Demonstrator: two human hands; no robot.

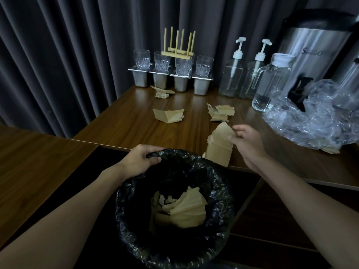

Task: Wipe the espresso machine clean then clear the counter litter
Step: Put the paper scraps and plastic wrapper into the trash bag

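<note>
My left hand (142,158) grips the far rim of a bin lined with a black bag (217,202), held just below the wooden counter's front edge. Torn cardboard pieces (186,210) lie inside it. My right hand (245,144) pinches a large torn cardboard piece (219,146) at the counter's edge, right above the bin's rim. Three more cardboard scraps lie on the counter: one in the middle (169,115), one to its right (219,112), one near the back (162,92). A crumpled clear plastic sheet (314,119) sits at the right.
Along the counter's (126,121) back stand glasses on metal containers (182,74), a wooden rack, two pump bottles (233,74), a glass jug (272,82) and a steel dispenser (314,53). Dark curtains hang behind. A second wooden surface (33,167) lies at the left.
</note>
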